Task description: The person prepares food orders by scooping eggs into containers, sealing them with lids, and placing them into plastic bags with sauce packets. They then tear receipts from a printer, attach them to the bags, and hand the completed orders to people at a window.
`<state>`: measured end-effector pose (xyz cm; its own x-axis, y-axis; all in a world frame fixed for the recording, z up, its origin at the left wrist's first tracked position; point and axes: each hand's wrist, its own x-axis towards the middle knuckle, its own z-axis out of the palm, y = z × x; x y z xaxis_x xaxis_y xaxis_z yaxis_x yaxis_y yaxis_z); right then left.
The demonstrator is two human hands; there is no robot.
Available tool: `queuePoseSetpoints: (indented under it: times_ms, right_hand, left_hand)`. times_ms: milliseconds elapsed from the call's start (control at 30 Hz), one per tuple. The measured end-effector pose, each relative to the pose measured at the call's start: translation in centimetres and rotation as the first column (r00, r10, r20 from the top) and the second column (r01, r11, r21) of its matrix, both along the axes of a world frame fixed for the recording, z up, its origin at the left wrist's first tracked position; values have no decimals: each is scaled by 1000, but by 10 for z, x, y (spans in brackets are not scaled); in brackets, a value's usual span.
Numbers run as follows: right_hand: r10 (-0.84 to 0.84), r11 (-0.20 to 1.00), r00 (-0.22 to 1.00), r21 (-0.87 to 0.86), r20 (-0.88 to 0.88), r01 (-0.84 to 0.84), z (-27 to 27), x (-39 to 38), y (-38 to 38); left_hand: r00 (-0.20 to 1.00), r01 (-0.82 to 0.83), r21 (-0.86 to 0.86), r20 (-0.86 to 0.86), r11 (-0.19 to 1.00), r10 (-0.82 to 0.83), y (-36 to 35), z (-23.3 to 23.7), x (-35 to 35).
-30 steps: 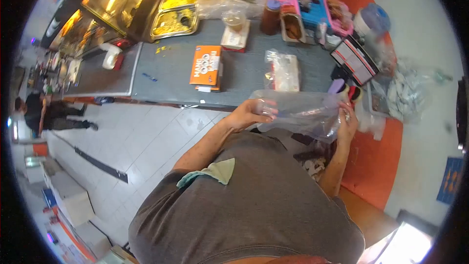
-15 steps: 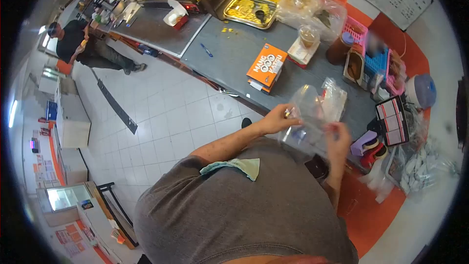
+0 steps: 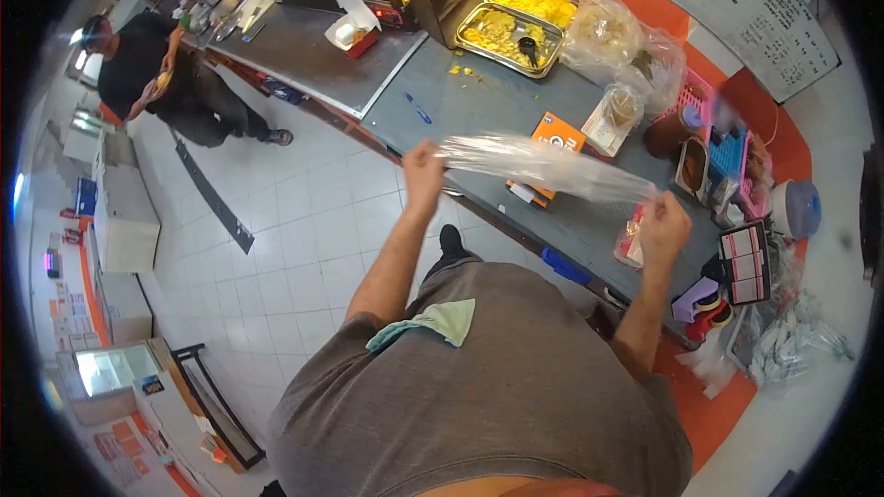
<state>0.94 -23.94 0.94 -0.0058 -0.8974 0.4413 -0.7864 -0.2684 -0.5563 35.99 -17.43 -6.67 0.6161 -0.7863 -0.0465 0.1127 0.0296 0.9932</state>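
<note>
A clear plastic bag is stretched flat between my two hands above the grey counter. My left hand grips its left end and my right hand grips its right end. Under the bag lies an orange box, partly hidden by the plastic. A small packet with pink contents rests on the counter just left of my right hand.
Two steel trays of yellow food and tied clear bags stand at the counter's far side. Pink and blue baskets, a brown jar and a blue-lidded tub crowd the right. Another person stands at far left.
My hands have moved apart and lifted, pulling the bag from a loose bundle into a long taut sheet. The view has shifted left along the counter.
</note>
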Motion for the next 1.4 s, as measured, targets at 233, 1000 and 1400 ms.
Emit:
queuePoseSetpoints:
  times_ms: [233,1000,1400]
  right_hand:
    - [434,901,901,-18,-21,-434,18,162,6]
    - [-145,666,726,609,672,-431,-93,233,-22]
    - [-377,452,14,197,926,-870,-66,229,-35]
  left_hand:
    - [982,-52,-88,-183,995,35,-8,71,74]
    - [187,854,482,64,194,-980,-24,-17,249]
    - [551,756,191,330,626,-767,-13,-44,251]
